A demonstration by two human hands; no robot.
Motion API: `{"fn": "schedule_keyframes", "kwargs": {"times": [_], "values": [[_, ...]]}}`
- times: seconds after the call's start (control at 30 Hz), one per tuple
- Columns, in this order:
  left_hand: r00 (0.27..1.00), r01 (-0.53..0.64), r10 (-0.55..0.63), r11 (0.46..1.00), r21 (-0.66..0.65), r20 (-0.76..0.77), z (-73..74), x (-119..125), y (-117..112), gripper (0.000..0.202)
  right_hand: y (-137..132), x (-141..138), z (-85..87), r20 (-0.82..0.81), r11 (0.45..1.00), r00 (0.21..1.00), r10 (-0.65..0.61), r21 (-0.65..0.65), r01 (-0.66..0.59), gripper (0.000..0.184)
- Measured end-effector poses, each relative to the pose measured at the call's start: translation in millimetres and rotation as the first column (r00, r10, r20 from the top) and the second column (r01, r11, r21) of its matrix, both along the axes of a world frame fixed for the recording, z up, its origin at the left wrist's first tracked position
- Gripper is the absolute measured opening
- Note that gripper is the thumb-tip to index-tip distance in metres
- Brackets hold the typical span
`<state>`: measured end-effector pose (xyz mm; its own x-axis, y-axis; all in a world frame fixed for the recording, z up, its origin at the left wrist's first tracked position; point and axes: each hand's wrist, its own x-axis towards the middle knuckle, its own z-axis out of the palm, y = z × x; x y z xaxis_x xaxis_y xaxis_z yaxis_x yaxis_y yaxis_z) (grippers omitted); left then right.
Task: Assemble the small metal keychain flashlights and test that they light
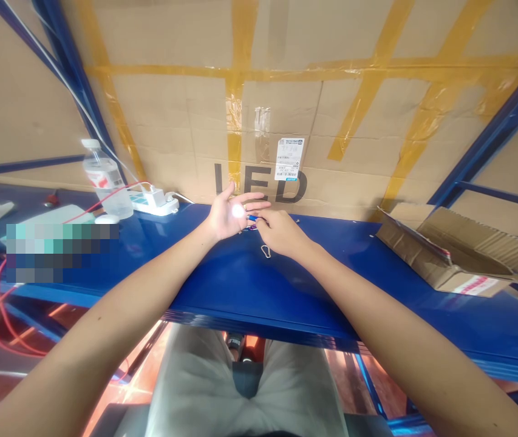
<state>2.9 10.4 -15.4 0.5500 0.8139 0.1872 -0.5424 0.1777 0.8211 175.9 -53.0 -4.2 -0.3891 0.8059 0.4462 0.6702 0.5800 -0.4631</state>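
We've got the small blue metal torch (252, 218) pinched in our right hand (279, 232), lit, beam on our open left palm (228, 215), silver clip (265, 251) untouched.

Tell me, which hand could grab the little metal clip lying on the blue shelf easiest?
Probably the right hand. The clip lies on the blue shelf just under it, though its fingers pinch a small blue flashlight. The left hand is farther off, palm open, catching the light spot.
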Motion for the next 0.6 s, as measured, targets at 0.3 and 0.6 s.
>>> {"fn": "schedule_keyframes", "kwargs": {"times": [0.3, 0.6], "values": [[1.000, -0.008, 0.008, 1.000, 0.015, 0.001, 1.4, -1.8, 0.5, 0.076, 2.8, 0.9, -2.3, -0.010, 1.000, 1.000, 0.018, -0.006, -0.018, 0.030], [1.000, 0.009, -0.010, 1.000, 0.019, 0.010, 1.1, -1.2, 1.2, 0.076, 2.9, 1.3, -3.0, -0.015, 1.000, 1.000, 0.014, 0.011, -0.014, 0.029]]}}
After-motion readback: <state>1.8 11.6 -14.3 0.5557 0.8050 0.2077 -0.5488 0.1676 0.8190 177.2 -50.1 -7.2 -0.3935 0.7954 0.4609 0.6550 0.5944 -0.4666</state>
